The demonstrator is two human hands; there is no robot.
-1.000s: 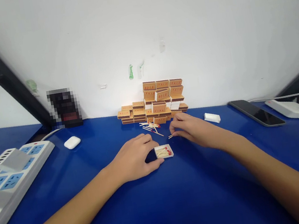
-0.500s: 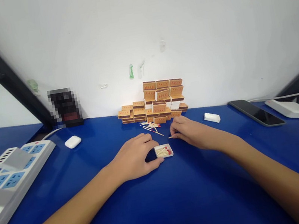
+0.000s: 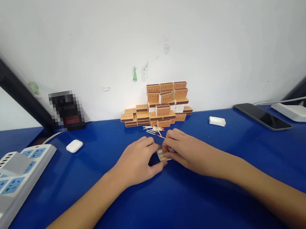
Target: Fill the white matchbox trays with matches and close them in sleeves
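My left hand (image 3: 140, 160) grips the left end of a small white matchbox tray (image 3: 160, 159) on the blue table, thumb at its near side and fingers at its far side. Matches with red heads lie inside it. Over the tray's right half, my right hand (image 3: 182, 149) has its thumb and forefinger pinched on a matchstick (image 3: 164, 156); the fingers cover much of the tray. Just beyond the hands, several loose matches (image 3: 154, 130) lie in a small heap, one pointing toward the right fingers.
Stacked matchboxes (image 3: 163, 109) stand against the wall. A white box-shaped piece (image 3: 217, 121), a phone (image 3: 262, 116) and a white power bank (image 3: 296, 112) lie on the right. Leftward are a white earphone case (image 3: 74, 146) and a power strip (image 3: 38, 168) with plugs.
My right hand has moved left and toward me, bringing the matchstick from the table over the tray. My left hand stays at the tray.
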